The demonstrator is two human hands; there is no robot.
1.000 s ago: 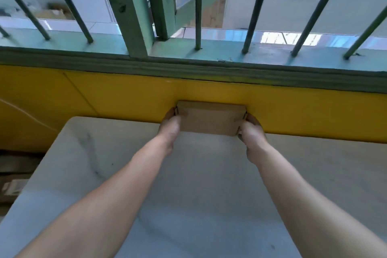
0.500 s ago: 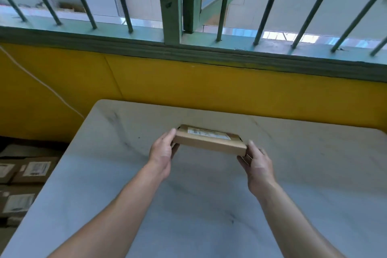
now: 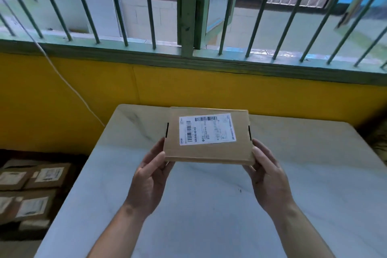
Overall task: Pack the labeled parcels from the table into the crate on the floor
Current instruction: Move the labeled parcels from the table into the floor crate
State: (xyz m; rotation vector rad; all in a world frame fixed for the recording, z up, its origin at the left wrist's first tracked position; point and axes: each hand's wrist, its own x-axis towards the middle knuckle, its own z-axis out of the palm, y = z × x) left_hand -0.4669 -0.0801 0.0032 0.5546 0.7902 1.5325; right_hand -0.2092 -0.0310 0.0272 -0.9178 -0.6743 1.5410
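Head view centres on a flat brown cardboard parcel (image 3: 207,148), held above the table (image 3: 209,216) with its top face tilted toward the camera. A white shipping label (image 3: 207,129) with barcodes covers much of that face, and a dark slot notches each side edge. The left hand (image 3: 149,182) takes the near left corner and the right hand (image 3: 269,178) the near right, each grip closed on the box, thumb at the edge. The table is pale, smooth and marble-veined. Below its left edge lie more labelled cardboard parcels (image 3: 31,184), packed side by side. Behind stand a yellow wall (image 3: 209,86), a thin white cable (image 3: 69,86) and green window bars (image 3: 150,6).
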